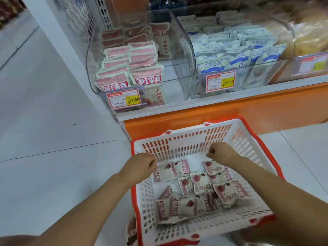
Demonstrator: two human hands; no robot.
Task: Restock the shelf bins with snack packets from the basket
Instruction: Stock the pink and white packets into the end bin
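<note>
desk: what filled the frame, biggest first?

photographer: pale tiled floor (53, 121) spread to the left of the basket (191, 137), a white slotted one with a red rim that stood on it. directly beyond the basket rose the shelf (266, 107), its base orange and its ledge white.

desk: and on the shelf?

photographer: clear bins stood side by side above the basket. the left bin (170, 80), beyond the basket's far left corner, was part filled with red-and-white packets (113, 80) stacked toward its left side. the middle bin (248, 77), beyond the basket's far right corner, was packed with blue-and-white packets (211, 63).

desk: where was the stock?

photographer: the snack packets (198, 181), cream with a red fruit printed on them, lay loose on the basket's bottom. a stray packet (130, 233) lay outside, by the basket's near left corner.

desk: the hands?

photographer: both were inside the basket. the left hand (142, 166) was at the basket's left wall, fingers curled, tips at the top edge of a packet; whether it gripped that packet could not be told. the right hand (222, 153) hung near the basket's far wall, fingers curled just over another packet, and a grip could not be told there either.

desk: smallest detail?

photographer: a red-and-yellow price tag (124, 101) on the left bin's front, facing the basket, read 17.60; a second price tag (221, 81) on the middle bin read 17.80.
</note>
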